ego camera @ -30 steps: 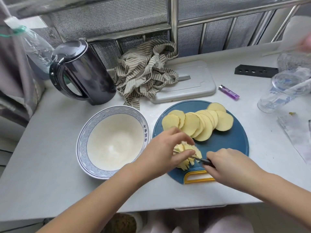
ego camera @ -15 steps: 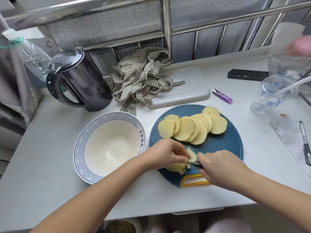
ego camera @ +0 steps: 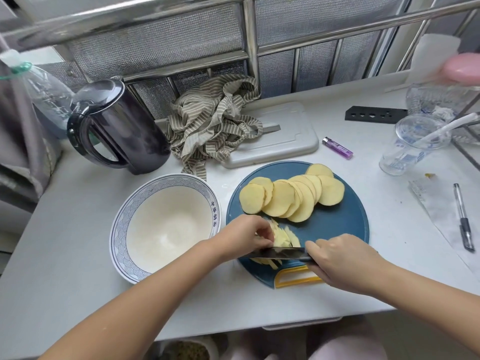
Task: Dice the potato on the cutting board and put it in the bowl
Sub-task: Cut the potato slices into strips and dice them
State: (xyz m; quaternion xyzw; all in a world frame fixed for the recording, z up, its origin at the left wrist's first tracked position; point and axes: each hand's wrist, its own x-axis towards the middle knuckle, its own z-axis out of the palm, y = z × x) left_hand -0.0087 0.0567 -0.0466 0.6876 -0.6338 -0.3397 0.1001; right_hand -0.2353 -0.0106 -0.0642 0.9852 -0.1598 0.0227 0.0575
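A round blue cutting board [ego camera: 337,224] with a yellow handle lies on the grey table. Several round potato slices [ego camera: 291,198] overlap across its far half. Near its front edge lies a small pile of potato strips [ego camera: 281,236]. My left hand [ego camera: 246,237] holds that pile with curled fingers. My right hand [ego camera: 342,258] grips the handle of a dark knife [ego camera: 275,254], whose blade lies sideways across the strips, pointing left. An empty white bowl [ego camera: 166,224] with a blue patterned rim stands just left of the board.
A dark kettle [ego camera: 117,128] stands at the back left, beside a striped cloth [ego camera: 215,126] lying on a grey board [ego camera: 285,141]. A purple lighter [ego camera: 337,148], a plastic cup [ego camera: 413,144] and a pen [ego camera: 463,216] lie to the right.
The knife blade has swung out to the left across the strips and now shows in full. My left hand has stayed on the pile. The view has tilted down slightly.
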